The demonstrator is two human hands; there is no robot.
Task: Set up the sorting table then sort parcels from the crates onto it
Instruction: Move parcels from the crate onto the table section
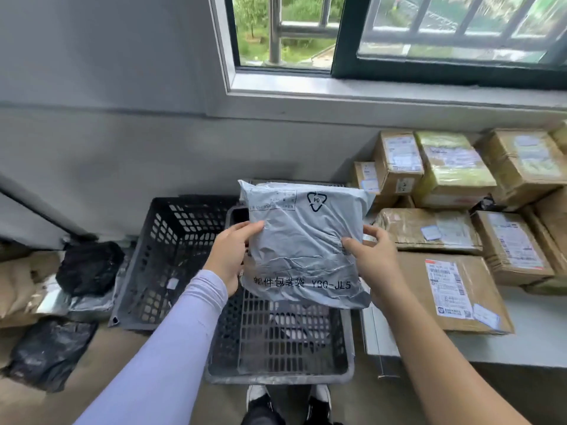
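Nearest: two dark shoes (288, 400) at btm edge, on a brown floor (122, 363). Just ahead of them a grey slatted crate (279, 377), something pale lying on its base, too hidden to name.

Both forearms reach fwd over that crate. Left arm wears a pale lilac sleeve (171, 342); right arm bare. Left hand (230, 256) grips the left edge of a grey poly mailer bag (303, 246), thumb on front, other fingers curled behind, out of sight. Right hand (372, 256) pinches the bag's right edge, thumb on front, fingers behind. Bag is held upright above the crate, facing the camera, clear of crate and table; black print "YBQ-JL5" along its lower part, recycling triangle near top.

Left of the near crate, a 2nd black crate (171, 256) touching it, tipped so its open side shows. Further left on floor: black plastic bags (49, 351), another black bundle (89, 268), a silver-grey pouch (58, 299), tan wrapped pkgs at the frame edge.

Right: a pale sorting table (537, 342), its edge just beside the crate. On it, a flat brown box (445, 292) w/ white label nearest, then a tape-wrapped parcel (429, 228), more cardboard boxes (518, 243) stacked close together back to the wall.

Beyond: grey wall (107, 87), window sill (368, 93), window (429, 32) w/ metal bars, greenery outside.
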